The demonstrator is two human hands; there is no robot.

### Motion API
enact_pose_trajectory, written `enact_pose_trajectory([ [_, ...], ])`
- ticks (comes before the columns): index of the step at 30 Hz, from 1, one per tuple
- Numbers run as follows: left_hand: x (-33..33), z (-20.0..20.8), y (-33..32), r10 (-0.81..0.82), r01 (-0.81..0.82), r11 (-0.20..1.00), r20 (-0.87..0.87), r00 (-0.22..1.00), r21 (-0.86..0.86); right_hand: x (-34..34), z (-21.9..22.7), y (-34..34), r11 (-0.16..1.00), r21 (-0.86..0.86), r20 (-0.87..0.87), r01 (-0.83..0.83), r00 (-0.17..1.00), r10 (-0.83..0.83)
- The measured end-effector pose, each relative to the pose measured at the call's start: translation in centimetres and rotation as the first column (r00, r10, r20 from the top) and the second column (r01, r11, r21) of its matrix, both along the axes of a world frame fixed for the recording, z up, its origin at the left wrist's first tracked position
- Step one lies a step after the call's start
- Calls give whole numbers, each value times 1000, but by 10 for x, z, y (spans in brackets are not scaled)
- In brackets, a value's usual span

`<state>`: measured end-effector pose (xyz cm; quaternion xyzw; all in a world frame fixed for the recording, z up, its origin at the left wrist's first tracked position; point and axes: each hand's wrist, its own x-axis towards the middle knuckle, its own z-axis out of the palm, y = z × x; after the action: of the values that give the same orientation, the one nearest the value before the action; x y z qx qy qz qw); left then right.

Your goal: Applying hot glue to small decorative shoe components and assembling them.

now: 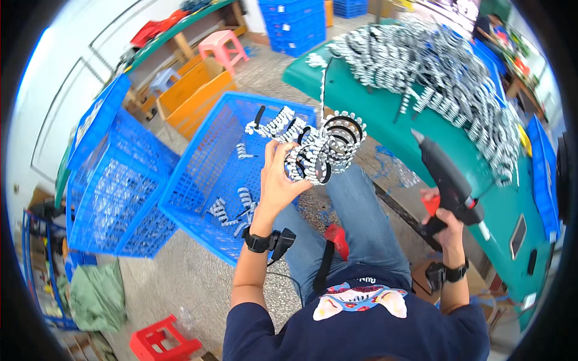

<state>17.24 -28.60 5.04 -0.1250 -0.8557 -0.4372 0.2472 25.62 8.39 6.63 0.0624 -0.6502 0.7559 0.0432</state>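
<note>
My left hand [276, 180] is closed around a bunch of black-and-white spiral coils [344, 135], held up over my knees beside the blue basket. The coils look like black strips edged with white tufts, and a thin strand of the same trim rises from them. In my right hand [447, 228] is a black hot glue gun [447, 171] with a red trigger, its nozzle tilted up and left toward the table. Nozzle and coils are apart. Several similar coils [220, 212] lie inside the blue plastic basket [192, 156] at my left.
A large heap of striped coils [415, 66] covers the far part of the green table [469, 138] on my right. A phone [518, 236] lies near its edge. Stacked blue crates [123, 186], an orange box [198, 90] and red stool [162, 342] stand left. Another person [489, 33] sits far right.
</note>
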Motion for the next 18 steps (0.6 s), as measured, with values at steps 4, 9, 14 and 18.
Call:
enact_pose_trajectory([
  [4,-2,-2,45,-179,179,984,37,983,21,2,35,-10,977,-207,-151,-57,988,25],
  [9,12,5,85,-359,367,930,200,912,-5,-8,42,0,973,-181,-177,-141,978,108],
  [14,28,14,118,-308,349,920,221,925,-177,-15,20,45,997,46,1,-67,998,67],
  [18,44,24,135,-238,284,939,229,944,-196,-5,9,53,999,-18,-70,-40,997,39],
])
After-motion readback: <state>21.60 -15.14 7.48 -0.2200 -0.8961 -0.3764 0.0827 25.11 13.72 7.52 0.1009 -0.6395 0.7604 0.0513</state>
